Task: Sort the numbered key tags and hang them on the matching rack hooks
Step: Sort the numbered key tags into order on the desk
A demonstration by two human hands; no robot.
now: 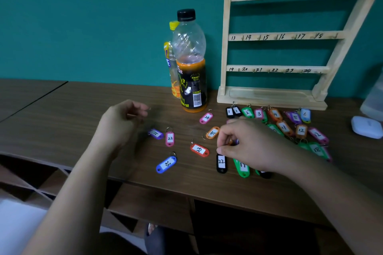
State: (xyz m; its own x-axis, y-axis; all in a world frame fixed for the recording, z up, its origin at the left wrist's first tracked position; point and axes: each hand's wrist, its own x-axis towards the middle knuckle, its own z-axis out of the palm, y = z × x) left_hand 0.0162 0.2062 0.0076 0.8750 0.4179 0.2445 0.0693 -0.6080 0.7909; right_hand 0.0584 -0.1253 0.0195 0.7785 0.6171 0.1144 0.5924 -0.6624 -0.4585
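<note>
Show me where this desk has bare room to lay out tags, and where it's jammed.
Bare: the desk stretch left of the bottles, beyond the left hand to the wall; also the near-edge strip between the blue tag 23 and black tag 22. Crowded: under and right of the right hand, where key tags overlap in front of the rack.
</note>
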